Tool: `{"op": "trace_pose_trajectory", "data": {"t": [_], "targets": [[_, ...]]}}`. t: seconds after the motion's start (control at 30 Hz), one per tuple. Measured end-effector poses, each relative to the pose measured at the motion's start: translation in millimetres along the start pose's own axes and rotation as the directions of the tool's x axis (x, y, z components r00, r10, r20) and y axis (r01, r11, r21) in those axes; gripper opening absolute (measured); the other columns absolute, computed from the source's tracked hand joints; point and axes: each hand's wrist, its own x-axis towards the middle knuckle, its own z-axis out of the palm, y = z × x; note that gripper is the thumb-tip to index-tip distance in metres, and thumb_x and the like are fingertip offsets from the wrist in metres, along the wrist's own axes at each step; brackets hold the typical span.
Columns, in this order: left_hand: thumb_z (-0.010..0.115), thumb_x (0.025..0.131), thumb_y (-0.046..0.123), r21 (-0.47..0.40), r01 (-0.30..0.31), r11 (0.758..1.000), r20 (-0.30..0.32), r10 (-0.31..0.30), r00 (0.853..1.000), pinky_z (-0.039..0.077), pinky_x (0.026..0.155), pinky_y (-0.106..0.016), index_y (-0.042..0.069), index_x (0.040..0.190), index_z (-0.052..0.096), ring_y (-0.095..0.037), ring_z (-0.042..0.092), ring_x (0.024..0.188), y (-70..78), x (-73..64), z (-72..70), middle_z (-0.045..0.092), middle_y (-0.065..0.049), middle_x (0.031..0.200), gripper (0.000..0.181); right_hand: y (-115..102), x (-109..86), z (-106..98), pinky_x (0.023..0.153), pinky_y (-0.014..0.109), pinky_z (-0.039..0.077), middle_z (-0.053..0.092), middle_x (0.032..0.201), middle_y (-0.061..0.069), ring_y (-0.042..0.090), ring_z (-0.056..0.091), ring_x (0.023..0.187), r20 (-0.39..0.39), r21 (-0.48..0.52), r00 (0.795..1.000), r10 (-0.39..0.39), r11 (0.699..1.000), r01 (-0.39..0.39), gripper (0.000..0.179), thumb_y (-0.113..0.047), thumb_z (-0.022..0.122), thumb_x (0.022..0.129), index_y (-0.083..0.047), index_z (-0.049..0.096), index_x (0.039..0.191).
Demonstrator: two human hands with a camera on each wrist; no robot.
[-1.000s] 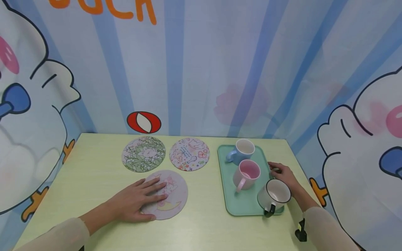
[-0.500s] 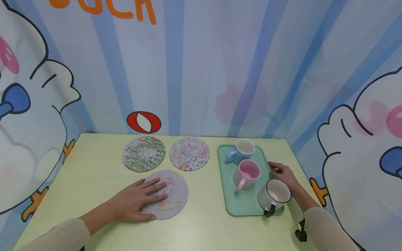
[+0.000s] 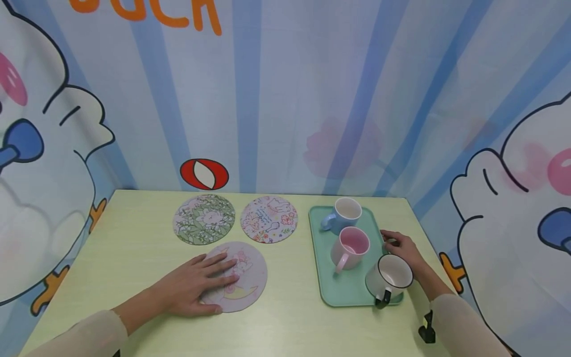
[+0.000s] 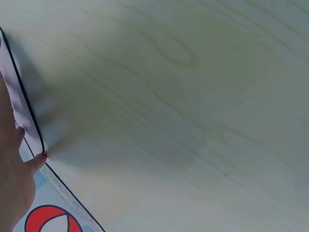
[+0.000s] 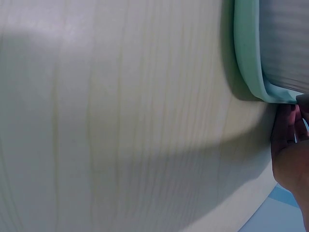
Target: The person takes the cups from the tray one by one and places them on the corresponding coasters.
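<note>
In the head view my left hand [image 3: 196, 285] lies flat with spread fingers on a round pink-lilac placemat [image 3: 254, 275], covering its left part. Its thumb rests at the lower edge. On the right, a green tray [image 3: 332, 292] carries a blue mug [image 3: 341, 223], a pink mug [image 3: 345, 253] and a white mug [image 3: 379, 277] with black rim and handle. My right hand [image 3: 403, 250] holds the tray's right edge, partly behind the white mug. In the right wrist view, the fingers [image 5: 285, 123] reach the tray's rim [image 5: 248, 63] at a corner.
Two more round placemats, one green floral [image 3: 202, 225] and one white with flowers [image 3: 269, 223], lie along the back of the pale yellow table [image 3: 290, 327]. A blue striped cloth backdrop [image 3: 285, 99] stands right behind the table. A small black object [image 3: 427, 334] shows by the right sleeve.
</note>
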Motion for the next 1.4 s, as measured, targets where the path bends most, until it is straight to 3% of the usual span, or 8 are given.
{"op": "trace_pose_trajectory", "data": {"t": [0.37, 0.57, 0.73, 0.97, 1.1, 1.4], "targets": [[0.061, 0.097, 0.068, 0.052, 0.019, 0.998, -0.065, -0.015, 0.998, 0.046, 0.109, -0.063, 0.025, 0.158, 0.053, -0.037, 0.045, 0.149, -0.8, 9.7, -13.3, 0.048, -0.005, 0.164, 0.075, -2, 0.2, 0, 0.079, 0.034, 0.054, 0.057, 0.136, 0.034, 0.044, 0.063, 0.117, -0.001, 0.001, 1.0, 0.008, 1.0, -0.008, 0.052, -0.009, 0.056, 0.107, 0.011, 0.045, 0.153], [0.065, 0.098, 0.06, -0.033, 0.071, 0.997, -0.117, -0.074, 0.99, 0.045, 0.112, -0.058, 0.023, 0.159, 0.052, -0.034, 0.046, 0.149, 3.8, 20.5, -16.9, 0.048, -0.004, 0.164, 0.073, -10, -2.7, -2, 0.078, 0.034, 0.054, 0.056, 0.137, 0.037, 0.048, 0.062, 0.118, 0.011, 0.022, 1.0, 0.014, 1.0, -0.014, 0.051, -0.006, 0.055, 0.107, 0.014, 0.043, 0.152], [0.064, 0.099, 0.06, -0.116, 0.117, 0.986, -0.137, -0.133, 0.982, 0.045, 0.114, -0.055, 0.025, 0.16, 0.05, -0.03, 0.043, 0.151, 8.2, 37.1, -17.3, 0.043, -0.001, 0.167, 0.072, -25, -6.1, -5, 0.077, 0.034, 0.055, 0.055, 0.135, 0.041, 0.05, 0.062, 0.116, 0.036, 0.052, 0.999, 0.025, 0.998, -0.027, 0.05, -0.001, 0.055, 0.105, 0.017, 0.043, 0.15], [0.056, 0.101, 0.066, -0.145, 0.111, 0.983, -0.154, -0.133, 0.979, 0.043, 0.116, -0.053, 0.03, 0.165, 0.041, -0.026, 0.04, 0.154, 13.5, 73.8, -19.3, 0.036, 0.006, 0.17, 0.075, -8, -0.9, 0, 0.077, 0.029, 0.054, 0.06, 0.135, 0.036, 0.041, 0.064, 0.114, -0.006, 0.005, 1.0, 0.015, 1.0, -0.015, 0.05, -0.006, 0.055, 0.106, 0.012, 0.046, 0.152], [0.052, 0.102, 0.068, -0.15, 0.107, 0.983, -0.168, -0.132, 0.977, 0.043, 0.115, -0.053, 0.03, 0.165, 0.04, -0.026, 0.04, 0.153, 16.5, 90.9, -18.4, 0.038, 0.003, 0.17, 0.075, -5, 0.0, 1, 0.077, 0.029, 0.054, 0.06, 0.135, 0.035, 0.04, 0.064, 0.113, -0.008, 0.026, 1.0, 0.009, 1.0, -0.009, 0.05, -0.007, 0.056, 0.106, 0.012, 0.046, 0.152], [0.049, 0.102, 0.071, -0.209, 0.172, 0.963, -0.142, -0.204, 0.969, 0.04, 0.118, -0.056, 0.028, 0.165, 0.041, -0.024, 0.035, 0.156, 18.8, 111.1, -21.7, 0.037, 0.003, 0.17, 0.077, -5, -1.0, -1, 0.076, 0.028, 0.053, 0.058, 0.135, 0.038, 0.042, 0.064, 0.112, 0.004, 0.024, 1.0, -0.001, 1.0, 0.001, 0.05, -0.005, 0.054, 0.106, 0.015, 0.044, 0.151]]}}
